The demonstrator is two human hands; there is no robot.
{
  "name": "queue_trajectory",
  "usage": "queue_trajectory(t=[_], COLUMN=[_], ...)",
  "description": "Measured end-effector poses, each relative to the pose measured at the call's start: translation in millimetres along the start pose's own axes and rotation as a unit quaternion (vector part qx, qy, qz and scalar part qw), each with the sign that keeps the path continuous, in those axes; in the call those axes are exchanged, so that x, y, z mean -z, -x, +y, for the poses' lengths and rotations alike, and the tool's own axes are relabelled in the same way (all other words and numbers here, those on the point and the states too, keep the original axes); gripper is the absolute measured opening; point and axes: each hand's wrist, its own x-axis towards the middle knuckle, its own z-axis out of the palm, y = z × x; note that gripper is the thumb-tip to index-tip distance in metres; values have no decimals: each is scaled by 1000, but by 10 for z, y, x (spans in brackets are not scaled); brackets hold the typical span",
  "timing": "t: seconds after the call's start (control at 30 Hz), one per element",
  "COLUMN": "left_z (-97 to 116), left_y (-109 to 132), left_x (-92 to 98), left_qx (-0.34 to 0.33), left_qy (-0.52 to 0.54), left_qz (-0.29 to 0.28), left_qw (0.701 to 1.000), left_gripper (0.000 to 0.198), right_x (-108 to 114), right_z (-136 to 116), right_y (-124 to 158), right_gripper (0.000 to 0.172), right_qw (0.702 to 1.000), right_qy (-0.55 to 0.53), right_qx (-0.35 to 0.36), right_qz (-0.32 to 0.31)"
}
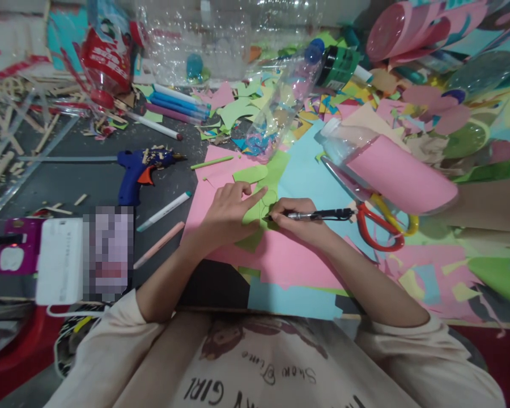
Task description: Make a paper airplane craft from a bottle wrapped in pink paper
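My left hand lies on a green paper piece, fingers spread and the forefinger stretched out along it, pressing it flat on a pink sheet. My right hand is closed round a black pen that lies nearly level, its tip touching the green paper just right of my left forefinger. A light blue sheet lies under and behind the green piece.
Red and yellow scissors lie right of the pen, beside a plastic bottle wrapped in pink paper. A blue glue gun, markers, a white power bank, clear bottles and paper scraps crowd the table.
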Motion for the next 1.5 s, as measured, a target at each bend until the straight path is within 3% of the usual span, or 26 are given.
queue_trajectory(t=[0.17,0.4,0.73,0.9,1.5], left_z=[8,5,21,9,11], left_y=[14,20,9,9,15], left_x=[-31,-48,-30,-44,-45], left_qx=[-7,-13,-5,-4,-9], left_qy=[-9,-11,-5,-2,-8], left_qz=[27,41,30,30,37], left_qw=[1000,999,1000,1000,999], left_gripper=[65,67,68,70,67], right_x=[-10,0,8,25,49], right_z=[-1,-18,-42,-42,-69], right_y=[-7,-12,-27,-37,-44], right_gripper=[29,29,29,29,28], right_qw=[1000,998,999,998,996], right_qy=[17,24,5,-36,-34], right_qx=[10,43,35,-4,-25], right_qz=[-2,-27,-38,-58,-72])
